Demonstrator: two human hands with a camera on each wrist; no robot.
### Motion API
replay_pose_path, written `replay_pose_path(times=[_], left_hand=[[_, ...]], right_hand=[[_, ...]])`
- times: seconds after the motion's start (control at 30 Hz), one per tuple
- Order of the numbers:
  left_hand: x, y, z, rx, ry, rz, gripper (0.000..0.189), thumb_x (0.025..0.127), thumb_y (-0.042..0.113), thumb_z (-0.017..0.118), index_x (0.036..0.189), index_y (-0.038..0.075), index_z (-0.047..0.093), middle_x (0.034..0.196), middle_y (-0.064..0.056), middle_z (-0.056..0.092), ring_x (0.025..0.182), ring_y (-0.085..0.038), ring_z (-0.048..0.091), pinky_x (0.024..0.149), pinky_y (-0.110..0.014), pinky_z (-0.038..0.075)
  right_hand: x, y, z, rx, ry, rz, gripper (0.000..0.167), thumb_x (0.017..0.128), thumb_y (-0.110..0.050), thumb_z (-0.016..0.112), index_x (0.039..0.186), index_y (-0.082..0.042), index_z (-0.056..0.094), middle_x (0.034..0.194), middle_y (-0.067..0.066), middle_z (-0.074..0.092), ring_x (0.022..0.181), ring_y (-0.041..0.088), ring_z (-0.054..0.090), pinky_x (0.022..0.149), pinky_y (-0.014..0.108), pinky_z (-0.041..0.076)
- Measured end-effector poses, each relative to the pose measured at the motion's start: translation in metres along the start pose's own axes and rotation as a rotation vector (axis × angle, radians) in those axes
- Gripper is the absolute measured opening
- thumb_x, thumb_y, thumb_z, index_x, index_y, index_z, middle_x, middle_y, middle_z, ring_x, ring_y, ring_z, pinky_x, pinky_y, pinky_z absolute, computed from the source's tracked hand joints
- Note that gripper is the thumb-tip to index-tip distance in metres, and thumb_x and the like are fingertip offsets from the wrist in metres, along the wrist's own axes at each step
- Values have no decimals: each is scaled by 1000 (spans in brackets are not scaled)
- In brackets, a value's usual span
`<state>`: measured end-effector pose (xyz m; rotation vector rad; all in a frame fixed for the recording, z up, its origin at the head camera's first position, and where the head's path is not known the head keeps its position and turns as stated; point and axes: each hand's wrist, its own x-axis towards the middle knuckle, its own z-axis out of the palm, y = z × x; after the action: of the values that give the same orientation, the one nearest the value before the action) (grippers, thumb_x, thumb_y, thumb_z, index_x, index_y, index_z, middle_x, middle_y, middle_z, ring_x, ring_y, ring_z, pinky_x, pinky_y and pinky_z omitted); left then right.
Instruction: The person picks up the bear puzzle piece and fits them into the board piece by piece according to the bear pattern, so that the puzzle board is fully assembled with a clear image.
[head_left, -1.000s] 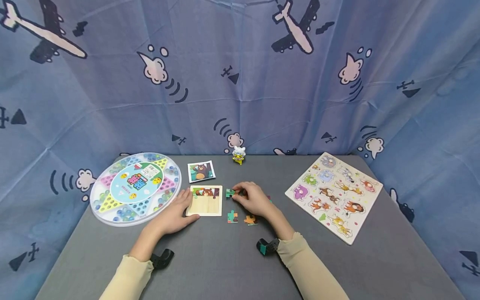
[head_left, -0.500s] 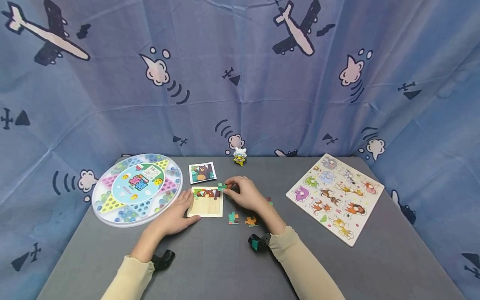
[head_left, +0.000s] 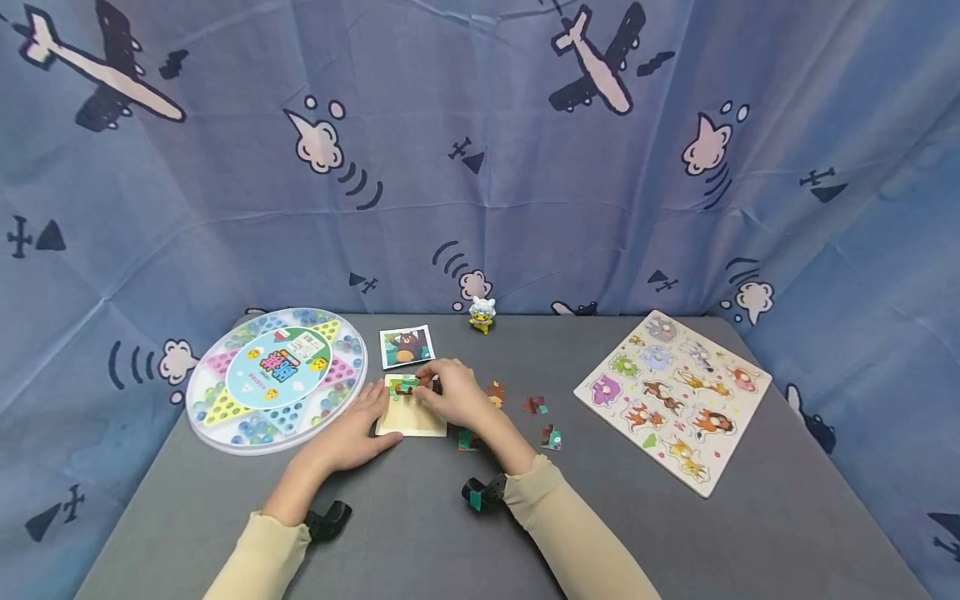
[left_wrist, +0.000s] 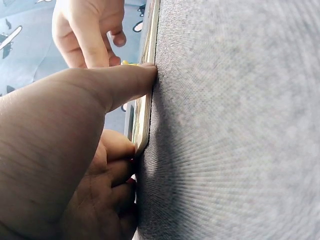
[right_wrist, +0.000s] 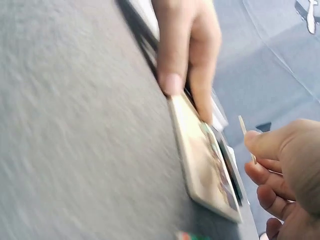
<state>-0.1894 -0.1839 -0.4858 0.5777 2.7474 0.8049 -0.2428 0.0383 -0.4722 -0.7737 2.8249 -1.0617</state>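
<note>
— What is the right hand [head_left: 459,395] doing?
— It is pinching a puzzle piece [right_wrist: 242,124] above the wooden tray [head_left: 415,417]
— And the left hand [head_left: 356,425]?
— Lying spread, it is touching the tray's edge

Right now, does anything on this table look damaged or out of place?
Nothing looks damaged or spilled. The animal board sits askew, turned at an angle, and loose puzzle pieces lie scattered outside the wooden tray.

Pretty small puzzle tray [head_left: 415,421], pale wood, lying flat, with a colorful strip of puzzle [right_wrist: 218,162] along its far edge and bare wood nearer. One thin piece [right_wrist: 242,124] is pinched in the right hand [head_left: 453,393], off the tray. Loose pieces [head_left: 536,405], greens and browns, lie scattered to the right.
</note>
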Motion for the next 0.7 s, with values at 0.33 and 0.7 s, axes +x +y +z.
replay_pose_path(times=[0.33,0.7], left_hand=[[-2,1,-1,-3,12,12,89,103,40,67,160,-15,27,171,-33,18,159,-51,14,129,-62,19],[-1,-2,-1,1,13,7,89,103,41,68,160,-15,29,171,-33,19,159,-51,16,129,-63,20]], right_hand=[[-4,-10,24,-24,28,-8,20,96,-20,79,112,-9,80,101,4,75,98,23,61,80,35,39],[-7,-10,36,8,59,45,22,95,-23,81,113,-11,81,102,4,70,99,21,57,81,35,35]])
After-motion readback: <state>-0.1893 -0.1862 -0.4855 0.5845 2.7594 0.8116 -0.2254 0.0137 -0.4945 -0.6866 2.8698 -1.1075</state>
